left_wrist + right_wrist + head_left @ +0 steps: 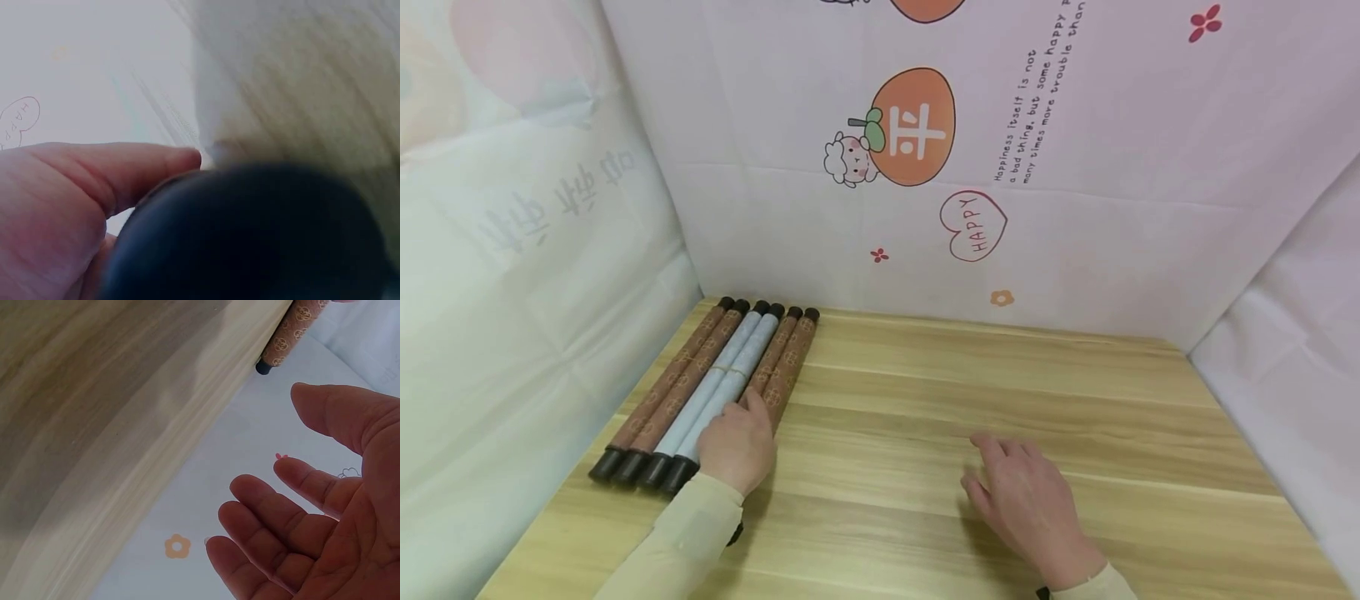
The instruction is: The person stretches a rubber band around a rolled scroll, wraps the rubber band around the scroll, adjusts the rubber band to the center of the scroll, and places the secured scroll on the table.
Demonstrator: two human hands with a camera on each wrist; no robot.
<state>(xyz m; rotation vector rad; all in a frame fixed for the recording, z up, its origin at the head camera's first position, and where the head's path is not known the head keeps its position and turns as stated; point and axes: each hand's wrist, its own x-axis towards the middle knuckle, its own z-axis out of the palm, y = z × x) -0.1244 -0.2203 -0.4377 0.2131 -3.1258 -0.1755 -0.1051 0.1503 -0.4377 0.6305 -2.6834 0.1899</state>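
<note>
In the head view, my left hand (739,443) lies over the near part of the rightmost pair of brown patterned scrolls (786,367). Its fingers and thumb grip this pair, with the index finger along the top. Close up in the left wrist view, the thumb (144,164) lies against a dark rounded scroll end (250,237); most of the other fingers are hidden. Just left of that hand is a light blue pair of scrolls (730,371). My right hand (1026,500) hovers over the wooden table, fingers loosely bent and holding nothing.
Another brown pair of scrolls (677,375) lies at the far left, beside the light blue pair. All have black end knobs. The wooden table (1000,383) meets a printed white cloth (1075,250) at the back, with pale cloth on both sides.
</note>
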